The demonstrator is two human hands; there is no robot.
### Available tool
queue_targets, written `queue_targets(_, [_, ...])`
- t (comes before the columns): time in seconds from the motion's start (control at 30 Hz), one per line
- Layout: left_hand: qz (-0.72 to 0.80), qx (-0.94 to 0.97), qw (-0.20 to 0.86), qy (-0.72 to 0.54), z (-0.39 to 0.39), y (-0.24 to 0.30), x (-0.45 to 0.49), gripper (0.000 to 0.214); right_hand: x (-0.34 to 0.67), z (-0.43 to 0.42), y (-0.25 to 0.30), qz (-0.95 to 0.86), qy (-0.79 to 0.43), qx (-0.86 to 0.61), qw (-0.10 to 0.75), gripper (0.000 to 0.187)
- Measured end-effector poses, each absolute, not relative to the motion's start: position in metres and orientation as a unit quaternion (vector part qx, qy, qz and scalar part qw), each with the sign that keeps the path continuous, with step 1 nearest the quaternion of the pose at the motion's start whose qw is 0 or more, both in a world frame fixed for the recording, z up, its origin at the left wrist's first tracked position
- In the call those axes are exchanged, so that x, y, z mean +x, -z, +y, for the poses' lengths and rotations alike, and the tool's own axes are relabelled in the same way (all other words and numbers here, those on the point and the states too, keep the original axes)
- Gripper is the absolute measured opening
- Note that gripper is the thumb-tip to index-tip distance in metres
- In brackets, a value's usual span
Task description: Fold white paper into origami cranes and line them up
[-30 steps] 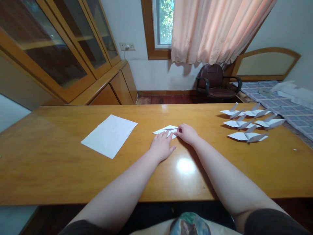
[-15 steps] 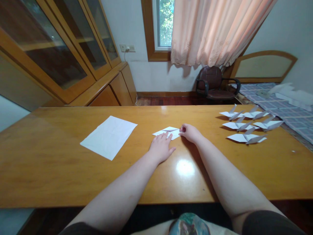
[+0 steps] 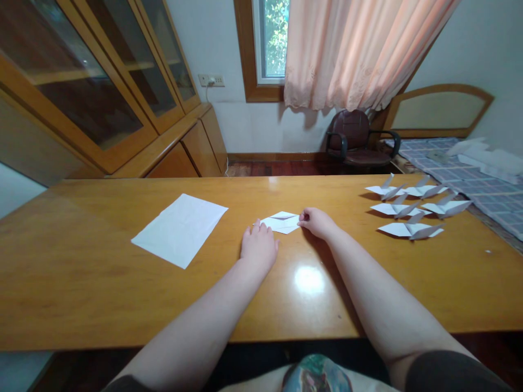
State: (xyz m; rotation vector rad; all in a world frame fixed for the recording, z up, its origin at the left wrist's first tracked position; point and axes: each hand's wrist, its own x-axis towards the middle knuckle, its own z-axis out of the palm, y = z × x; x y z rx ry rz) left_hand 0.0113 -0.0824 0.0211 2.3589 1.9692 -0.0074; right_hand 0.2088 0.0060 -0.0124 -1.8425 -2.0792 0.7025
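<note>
A small folded white paper (image 3: 283, 222), shaped like a long diamond with a slit along its upper part, lies flat on the wooden table (image 3: 310, 310). My left hand (image 3: 260, 246) rests palm down at its left end, fingers stretched out and fingertips on the paper's left point. At the opposite end, my right hand (image 3: 316, 221) pinches the right point between thumb and bent fingers. The tips of both paper points are covered by the fingers.
A flat white paper sheet (image 3: 180, 231) lies on the left of the table. Several folded paper cranes (image 3: 409, 230) stand at the right. Beyond the table are a brown armchair (image 3: 355, 139), a bed with a checked cover (image 3: 433, 158) and a glass-fronted cabinet (image 3: 163, 125).
My left hand has slid left from the middle of the folded paper to its left end, uncovering the centre. My right hand keeps its pinch at the right point.
</note>
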Motion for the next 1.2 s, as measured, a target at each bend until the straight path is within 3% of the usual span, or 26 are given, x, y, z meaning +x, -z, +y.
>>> queue_targets(0.13, [0.63,0.776,0.01,-0.034,-0.077,-0.018,0.006,0.034,0.209,0.004,0.009,-0.737,-0.224,-0.623,0.138,0.01])
queue_targets(0.3, [0.628,0.775,0.033,-0.063,-0.06,-0.015,-0.004,0.033,0.205,-0.001,0.001,-0.834,-0.104,-0.517,0.163,0.023])
queue_targets(0.43, [0.635,0.761,0.07,-0.115,-0.05,-0.011,-0.012,0.023,0.202,-0.003,0.005,-0.881,-0.157,-0.414,0.166,0.036])
queue_targets(0.53, [0.61,0.774,0.085,-0.144,-0.046,-0.004,-0.015,0.03,0.2,-0.005,0.007,-0.89,-0.18,-0.387,0.161,0.034])
queue_targets(0.77, [0.563,0.812,0.091,-0.127,-0.046,0.002,-0.014,0.037,0.194,-0.011,-0.002,-0.898,-0.16,-0.377,0.16,0.017])
queue_targets(1.03, [0.557,0.813,0.119,-0.119,-0.048,-0.001,-0.012,0.023,0.189,-0.013,-0.004,-0.87,-0.156,-0.446,0.142,0.022])
queue_targets(1.2, [0.567,0.802,0.141,-0.127,-0.051,-0.001,-0.01,0.044,0.187,-0.014,0.0,-0.852,-0.144,-0.485,0.136,0.02])
